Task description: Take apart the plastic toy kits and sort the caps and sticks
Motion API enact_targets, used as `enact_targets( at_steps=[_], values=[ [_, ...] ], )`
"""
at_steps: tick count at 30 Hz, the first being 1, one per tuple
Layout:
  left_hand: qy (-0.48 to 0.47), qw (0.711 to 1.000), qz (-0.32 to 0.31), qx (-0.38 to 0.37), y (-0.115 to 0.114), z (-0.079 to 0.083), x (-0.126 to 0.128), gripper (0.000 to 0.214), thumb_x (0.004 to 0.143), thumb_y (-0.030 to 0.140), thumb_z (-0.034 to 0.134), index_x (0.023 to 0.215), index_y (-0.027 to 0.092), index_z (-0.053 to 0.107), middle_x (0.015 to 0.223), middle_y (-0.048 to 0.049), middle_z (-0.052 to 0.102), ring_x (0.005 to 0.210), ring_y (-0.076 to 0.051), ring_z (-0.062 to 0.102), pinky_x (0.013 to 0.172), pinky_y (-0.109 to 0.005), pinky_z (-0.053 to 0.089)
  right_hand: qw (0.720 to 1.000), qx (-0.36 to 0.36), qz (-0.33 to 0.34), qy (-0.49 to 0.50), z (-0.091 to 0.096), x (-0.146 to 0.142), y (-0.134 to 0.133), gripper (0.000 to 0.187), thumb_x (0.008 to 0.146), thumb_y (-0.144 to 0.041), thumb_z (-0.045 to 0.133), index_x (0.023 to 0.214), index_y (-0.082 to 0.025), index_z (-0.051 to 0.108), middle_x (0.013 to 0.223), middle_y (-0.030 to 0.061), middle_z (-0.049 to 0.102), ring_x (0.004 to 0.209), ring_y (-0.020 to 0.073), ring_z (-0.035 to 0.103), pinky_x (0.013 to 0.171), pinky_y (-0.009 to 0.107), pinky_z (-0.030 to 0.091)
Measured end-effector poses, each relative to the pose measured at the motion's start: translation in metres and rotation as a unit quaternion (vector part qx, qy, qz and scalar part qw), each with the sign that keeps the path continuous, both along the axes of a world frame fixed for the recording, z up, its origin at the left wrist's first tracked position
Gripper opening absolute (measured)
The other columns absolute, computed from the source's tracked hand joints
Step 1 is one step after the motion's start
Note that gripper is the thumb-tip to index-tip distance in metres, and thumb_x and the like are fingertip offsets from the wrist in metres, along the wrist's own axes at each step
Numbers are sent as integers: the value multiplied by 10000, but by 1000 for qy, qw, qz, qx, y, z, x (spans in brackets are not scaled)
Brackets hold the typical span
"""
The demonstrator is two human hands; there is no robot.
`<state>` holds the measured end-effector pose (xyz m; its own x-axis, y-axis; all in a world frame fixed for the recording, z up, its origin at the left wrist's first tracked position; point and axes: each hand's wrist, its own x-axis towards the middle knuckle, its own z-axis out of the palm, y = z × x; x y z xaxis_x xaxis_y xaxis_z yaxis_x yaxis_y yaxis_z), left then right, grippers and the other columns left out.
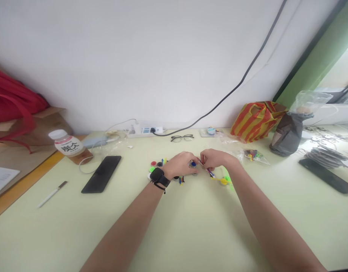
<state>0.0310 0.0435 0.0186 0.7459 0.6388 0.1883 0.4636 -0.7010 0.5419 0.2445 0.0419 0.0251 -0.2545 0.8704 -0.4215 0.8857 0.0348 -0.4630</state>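
Observation:
My left hand (182, 164), with a black watch on its wrist, is closed around a small round piece with a blue centre (193, 164). My right hand (213, 158) pinches a thin red and white stick (210, 172) against that piece. Both hands meet over the pale green table (174, 226). Small coloured discs and sticks (157, 165) lie just left of my left hand. A yellow and green assembled toy (225, 181) lies right of my hands.
A black phone (102, 173) and a white pen (51, 194) lie to the left, near a bottle (68, 145). Glasses (182, 138) and a power strip (144, 130) sit by the wall. A striped bag (256, 120), a dark bag (287, 134) and another phone (327, 175) are at right.

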Motion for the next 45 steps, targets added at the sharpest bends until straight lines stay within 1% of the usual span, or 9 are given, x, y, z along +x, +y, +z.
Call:
enact_targets(
  at_steps=[3,6,11,16,21,30,35,40,45],
  values=[
    [14,1000,-6,8,1,-1,1,191,783,324,783,954,241,804,966,-52,758,966,-280,693,835,-352,524,999,-39,-7,4,5,-3,-3,189,719,-228,749,817,-224,588,654,24,725,600,202,707,593,295,513],
    [16,1000,-9,3,2,-2,1,180,805,318,770,964,240,803,987,-58,757,970,-272,690,839,-342,518,999,-46,-10,-4,16,1,-5,199,755,-346,758,772,-219,605,668,48,723,603,210,696,583,311,506],
    [6,1000,8,-15,0,0,-2,228,814,350,776,1007,229,791,1084,-71,749,1058,-285,673,894,-355,516,997,-37,39,-57,39,23,-11,334,577,-462,901,733,-233,715,768,61,731,703,249,681,566,323,449],
    [19,999,40,-16,-1,10,-11,286,883,423,702,1071,217,765,1148,-84,736,1126,-298,656,930,-378,509,977,-127,89,-145,42,22,-12,399,442,-436,932,724,-221,751,838,44,738,819,265,688,611,303,456],
    [7,998,60,-16,6,13,-18,293,908,450,659,1061,223,764,1142,-75,738,1092,-277,670,903,-361,523,970,-169,95,-148,38,9,-9,278,472,-321,875,683,-191,750,839,44,762,867,259,690,653,288,449],
    [-37,998,57,-20,11,17,-25,258,920,422,651,1013,215,775,1061,-63,763,1018,-243,678,809,-320,528,982,-126,90,-107,34,23,-4,135,589,-316,744,641,-192,733,774,34,732,765,211,643,616,288,410],
    [4,998,55,-28,10,18,-27,337,845,457,727,1060,201,775,1093,-86,761,1022,-265,693,809,-327,533,992,-88,78,-45,39,34,-5,135,666,-339,685,674,-207,713,793,17,717,738,186,598,589,288,380],
    [34,996,58,-55,15,9,-30,374,793,447,758,1056,183,782,1115,-105,770,954,-267,729,811,-325,539,999,-5,23,29,46,48,-8,127,698,-330,678,665,-207,675,754,22,677,688,174,545,580,295,367],
    [28,996,38,-78,16,5,-32,347,754,379,785,1045,191,783,1023,-77,781,898,-246,735,752,-303,532,995,75,-9,63,55,42,-12,175,754,-374,667,683,-215,647,655,-7,558,589,143,442,528,292,298]
  ],
)
